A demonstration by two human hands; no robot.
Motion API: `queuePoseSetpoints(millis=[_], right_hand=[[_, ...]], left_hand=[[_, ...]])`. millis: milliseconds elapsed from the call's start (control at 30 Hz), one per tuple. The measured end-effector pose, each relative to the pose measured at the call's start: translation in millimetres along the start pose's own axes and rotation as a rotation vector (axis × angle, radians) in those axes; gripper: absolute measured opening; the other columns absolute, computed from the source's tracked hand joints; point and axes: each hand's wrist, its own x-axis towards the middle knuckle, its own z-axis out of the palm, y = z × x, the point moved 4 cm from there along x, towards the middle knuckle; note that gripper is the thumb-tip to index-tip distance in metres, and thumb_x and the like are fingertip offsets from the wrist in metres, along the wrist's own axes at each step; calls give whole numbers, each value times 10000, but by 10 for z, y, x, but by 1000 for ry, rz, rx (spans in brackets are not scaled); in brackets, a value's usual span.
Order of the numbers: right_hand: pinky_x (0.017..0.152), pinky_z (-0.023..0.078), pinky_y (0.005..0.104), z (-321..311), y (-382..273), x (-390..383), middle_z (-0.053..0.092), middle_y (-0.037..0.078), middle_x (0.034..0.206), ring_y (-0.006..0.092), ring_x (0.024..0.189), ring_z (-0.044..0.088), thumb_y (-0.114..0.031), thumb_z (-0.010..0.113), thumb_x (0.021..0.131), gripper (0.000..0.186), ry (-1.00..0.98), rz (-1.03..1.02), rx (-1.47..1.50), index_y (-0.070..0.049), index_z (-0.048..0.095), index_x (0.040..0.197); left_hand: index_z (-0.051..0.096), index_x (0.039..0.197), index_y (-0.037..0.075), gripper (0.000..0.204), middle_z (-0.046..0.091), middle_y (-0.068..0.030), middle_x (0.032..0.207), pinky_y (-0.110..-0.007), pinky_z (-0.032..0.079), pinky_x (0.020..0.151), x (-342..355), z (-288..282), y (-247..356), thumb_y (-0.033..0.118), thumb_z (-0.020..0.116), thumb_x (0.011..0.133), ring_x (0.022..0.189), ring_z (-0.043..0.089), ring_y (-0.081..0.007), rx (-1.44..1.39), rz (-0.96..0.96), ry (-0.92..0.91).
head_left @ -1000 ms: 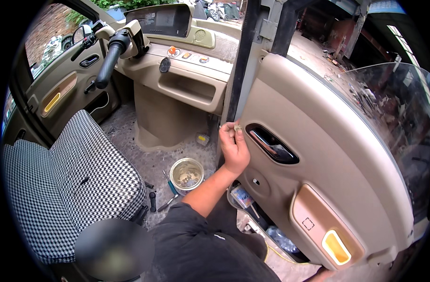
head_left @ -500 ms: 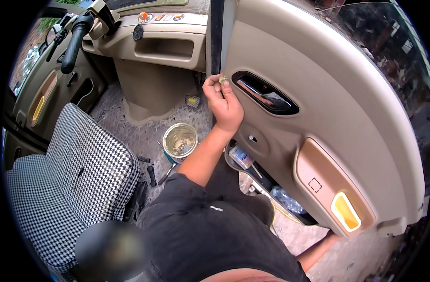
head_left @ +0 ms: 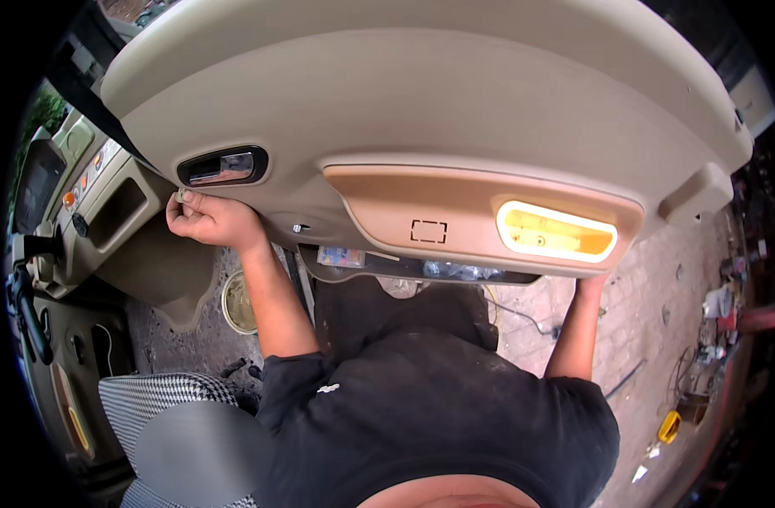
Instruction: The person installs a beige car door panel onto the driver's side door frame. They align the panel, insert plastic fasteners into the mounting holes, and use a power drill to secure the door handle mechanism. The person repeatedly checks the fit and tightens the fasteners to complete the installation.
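Observation:
My left hand is at the door panel's front edge, below the chrome inside handle. Its thumb and fingers pinch a small pale piece, too small to make out its kind. The beige door panel spreads wide in front of me. My right hand reaches the panel's lower rear edge, under the lit yellow pull recess. Its fingers are hidden by the panel.
A door pocket holds a colourful packet and clear plastic. A round tub and a houndstooth seat are at the left, with the dashboard beyond. On the paved ground at right lie a yellow tool and clutter.
My view has swung right, so the door now spans the front and the seat and dashboard sit further left. The left hand keeps its pinch near the handle.

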Motion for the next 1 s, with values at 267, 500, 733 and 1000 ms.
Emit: queuePoseSetpoints(millis=[267, 500, 733, 1000], right_hand=[[1062, 453, 408, -71, 216, -186, 560, 165, 1393, 271, 1239, 572, -545, 502, 1042, 696, 2, 16, 125, 5, 437, 1462], [1024, 482, 381, 421, -206, -242, 593, 139, 1339, 232, 1213, 582, -630, 460, 1037, 753, -120, -305, -390, 2, 454, 1446], [1244, 228, 463, 973, -619, -181, 264, 239, 1654, 356, 1538, 267, -864, 654, 755, 1363, -216, -306, -195, 4, 95, 1645], [1211, 278, 486, 989, -759, -216, 375, 292, 1560, 405, 1462, 380, -906, 640, 710, 1383, -131, -361, -345, 38, 190, 1614]], left_hand=[[412, 1289, -108, 371, 578, -277, 1192, -401, 509, 958, 71, -94, -260, 193, 504, 1092, 1069, 626, -319, 73, 96, 25], [425, 1316, -92, 348, 568, -289, 1229, -402, 516, 983, 0, -83, -247, 162, 496, 1089, 1092, 628, -329, 124, 18, 19], [441, 1330, -103, 365, 562, -292, 1285, -417, 499, 1006, 70, -64, -95, 168, 488, 1090, 1142, 613, -356, 58, -83, 52], [432, 1336, -99, 397, 561, -316, 1274, -439, 514, 974, 96, -1, 15, 220, 471, 1103, 1144, 613, -380, 201, -90, 63]])
